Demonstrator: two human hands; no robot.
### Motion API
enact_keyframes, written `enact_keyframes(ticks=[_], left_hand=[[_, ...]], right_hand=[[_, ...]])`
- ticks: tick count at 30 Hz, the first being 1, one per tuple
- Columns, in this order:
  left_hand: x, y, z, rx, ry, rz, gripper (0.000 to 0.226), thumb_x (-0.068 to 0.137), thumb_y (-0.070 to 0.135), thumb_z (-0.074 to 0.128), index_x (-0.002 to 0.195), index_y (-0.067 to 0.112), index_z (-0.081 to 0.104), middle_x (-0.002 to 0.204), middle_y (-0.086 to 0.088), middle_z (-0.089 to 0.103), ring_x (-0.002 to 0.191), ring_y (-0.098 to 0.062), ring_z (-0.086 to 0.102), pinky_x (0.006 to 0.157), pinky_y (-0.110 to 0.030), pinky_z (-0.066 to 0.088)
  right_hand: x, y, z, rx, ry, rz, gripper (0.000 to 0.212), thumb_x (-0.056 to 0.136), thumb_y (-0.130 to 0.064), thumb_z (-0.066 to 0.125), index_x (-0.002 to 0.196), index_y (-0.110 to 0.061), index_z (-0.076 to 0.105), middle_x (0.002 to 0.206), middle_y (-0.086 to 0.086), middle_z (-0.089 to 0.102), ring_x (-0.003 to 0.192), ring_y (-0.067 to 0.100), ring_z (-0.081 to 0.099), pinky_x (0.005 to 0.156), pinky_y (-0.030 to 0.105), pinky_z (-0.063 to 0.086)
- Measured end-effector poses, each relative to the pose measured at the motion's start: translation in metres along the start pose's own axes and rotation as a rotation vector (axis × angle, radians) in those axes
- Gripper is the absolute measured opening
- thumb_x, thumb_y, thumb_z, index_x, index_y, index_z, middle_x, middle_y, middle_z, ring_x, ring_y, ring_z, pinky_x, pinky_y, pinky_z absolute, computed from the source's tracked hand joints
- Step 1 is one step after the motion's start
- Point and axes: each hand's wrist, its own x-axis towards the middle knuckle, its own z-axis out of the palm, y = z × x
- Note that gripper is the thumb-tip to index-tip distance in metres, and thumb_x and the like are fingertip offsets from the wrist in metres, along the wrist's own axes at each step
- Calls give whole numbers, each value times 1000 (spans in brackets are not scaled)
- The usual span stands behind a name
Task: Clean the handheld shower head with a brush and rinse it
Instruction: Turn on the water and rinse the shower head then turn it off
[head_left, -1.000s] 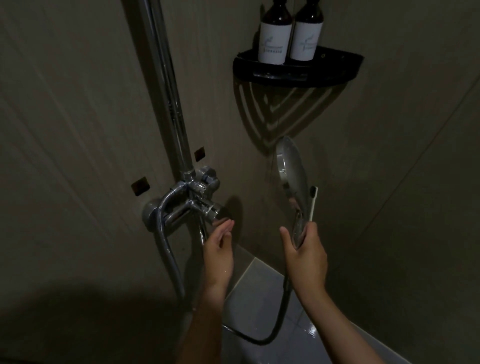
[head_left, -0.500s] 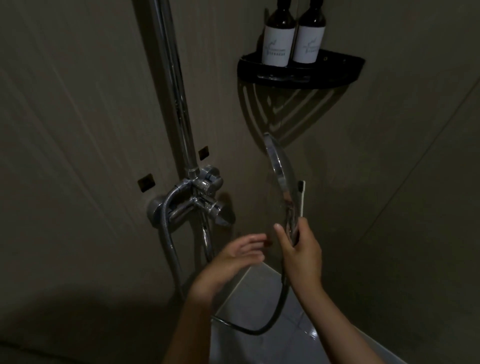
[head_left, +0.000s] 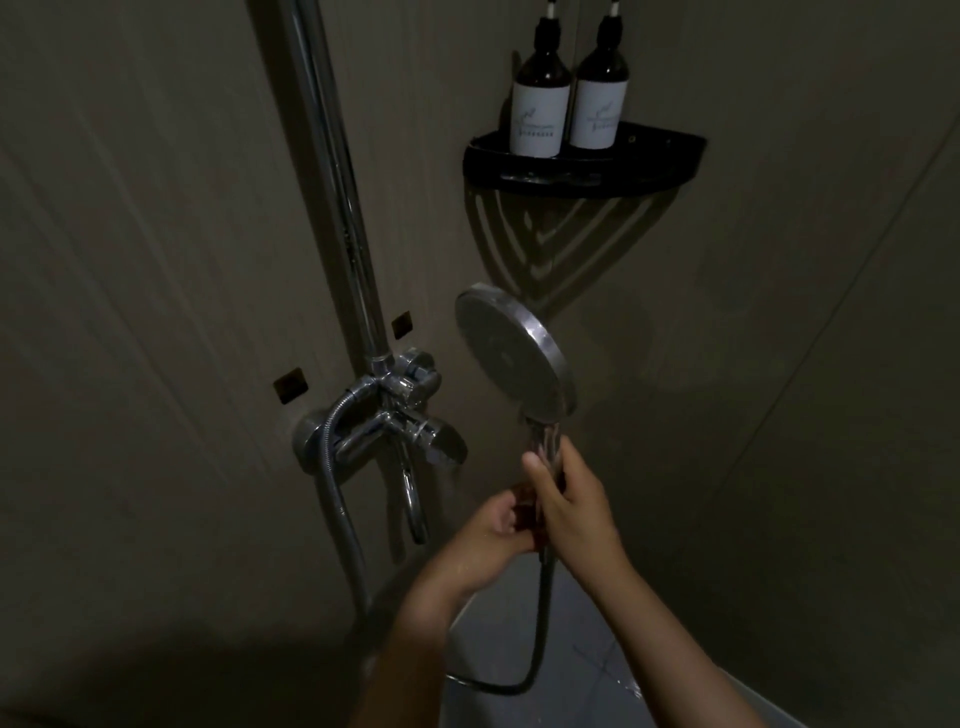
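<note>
- Handheld shower head (head_left: 511, 353): upright, right of the mixer tap (head_left: 415, 415), with its face now turned toward the viewer.
- Right hand (head_left: 569, 506): grips the handle.
- Left hand (head_left: 491, 527): moved from the tap to the handle, fingers curled; its hold cannot be told.
- Brush: no longer visible.
- Judgement: probably a brush hand-over, then scrubbing.

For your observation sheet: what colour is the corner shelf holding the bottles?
Black corner shelf, head view.

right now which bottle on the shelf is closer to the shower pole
The left bottle; it stands at the shelf end nearer the pole, with the other bottle beside it toward the corner.
</note>
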Motion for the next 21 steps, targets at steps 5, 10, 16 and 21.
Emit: enact_keyframes(ticks=[5,10,16,21], left_hand=[[5,3,3,44,61,17,37,86,-8,55,118,11,56,119,-16,64,110,-24,61,100,-40,46],[9,22,9,118,130,47,42,89,-2,55,126,16,51,113,-6,67,109,-19,63,101,-41,47],[8,87,12,203,156,149,42,88,-3,56,118,25,49,108,3,64,109,-16,60,97,-32,49],[8,160,14,355,258,254,43,85,0,61,121,21,50,100,7,63,108,-18,62,88,-26,50]], right_hand=[[13,-3,-11,-125,-66,-7,17,90,-32,57,88,-15,58,85,6,60,84,18,58,71,27,45],[26,-27,-32,-241,-116,-59,14,87,-31,62,84,-17,60,76,-4,60,70,4,57,65,22,46],[55,-75,-60,-296,-185,-137,10,84,-24,68,87,-17,61,76,-3,63,70,-1,58,67,18,46],[94,-128,-77,-256,-194,-244,16,82,-18,70,91,-7,62,80,8,65,78,23,64,74,39,53]])
